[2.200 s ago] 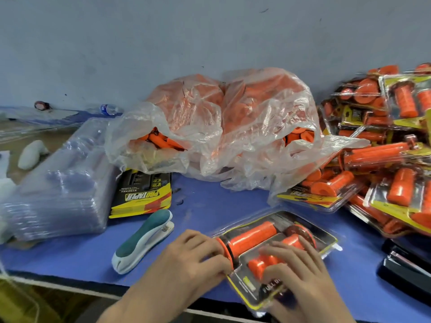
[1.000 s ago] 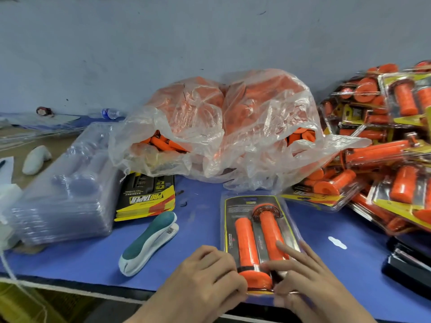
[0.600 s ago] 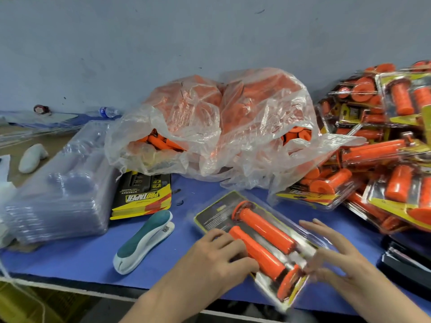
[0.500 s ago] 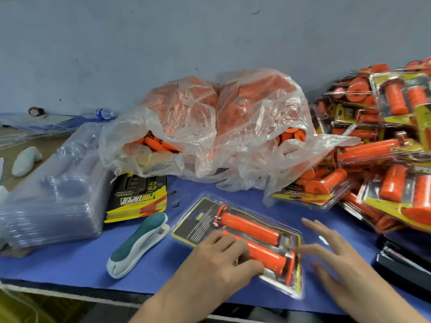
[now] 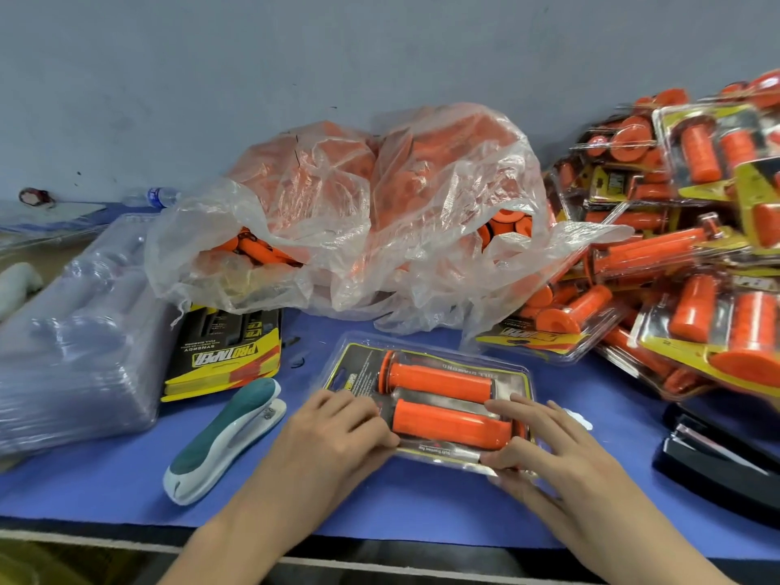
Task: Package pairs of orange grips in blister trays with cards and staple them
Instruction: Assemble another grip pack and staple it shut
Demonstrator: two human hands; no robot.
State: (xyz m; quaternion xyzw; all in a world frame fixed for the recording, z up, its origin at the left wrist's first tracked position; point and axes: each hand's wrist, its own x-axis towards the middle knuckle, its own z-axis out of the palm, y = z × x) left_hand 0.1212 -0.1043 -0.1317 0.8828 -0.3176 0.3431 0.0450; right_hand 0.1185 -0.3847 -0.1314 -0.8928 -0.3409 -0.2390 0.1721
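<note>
- The left hand is gripping the near left edge of the blister pack, its fingers bending over the rim and its fingertips bearing down on the clear lid.
- The right hand is lying flatter. Its fingers are stretching almost straight across the pack's right end and its thumb is pressing on the near edge, so it is pressing rather than clasping.
- Both forearms are coming in low from the near side and angling toward each other, so the pack is sitting between the two hands.
- The pack is lying flat on the blue mat, close to the front edge. The two orange grips are lying side by side across it, over the printed card.
- The pack is probably going to feel light, with a thin, springy, slick shell that may slide or pop open.
- The flat rim is looking like the best place to pinch it. The raised bubbles over the grips would likely be denting under pressure, and the rim is where staples would be going.
- The teal stapler is lying just left of the left hand, untouched, and a black stapler is sitting at the right.
- Farther out, a stack of empty trays and a stack of cards are waiting on the left.
- A plastic bag of loose grips is slumping behind the pack, and a heap of finished packs is piling up on the right.
</note>
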